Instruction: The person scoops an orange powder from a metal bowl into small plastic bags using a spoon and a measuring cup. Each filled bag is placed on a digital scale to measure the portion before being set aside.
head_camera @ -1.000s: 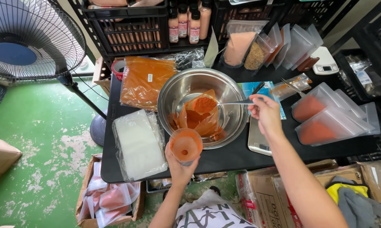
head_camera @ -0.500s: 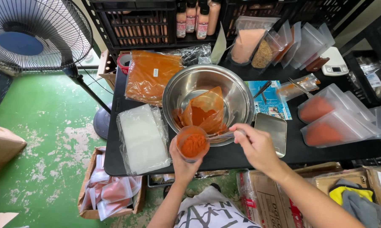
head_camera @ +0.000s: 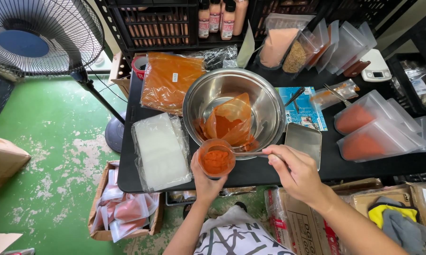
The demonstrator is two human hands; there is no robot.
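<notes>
Right hand (head_camera: 295,172) now levels gritty orange powder in round cup (head_camera: 216,160).

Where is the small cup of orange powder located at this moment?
In the head view, the small cup is low in the centre, held by the left hand just in front of the steel bowl, with the right hand beside it.

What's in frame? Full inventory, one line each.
Round steel mixing bowl: one, silver, table centre, holding an orange-powder bag.
Small clear plastic cup: one, orange powder inside, at bowl's near rim.
Metal spoon: one, silver, over the cup.
Flat orange powder bag: one, left of bowl.
Clear bag stack: one, whitish, table left.
Standing pouches: several, red-orange, right.
Pedestal fan: one, black, upper left.
Left hand: grip on cup.
Right hand: grip on spoon.
</notes>
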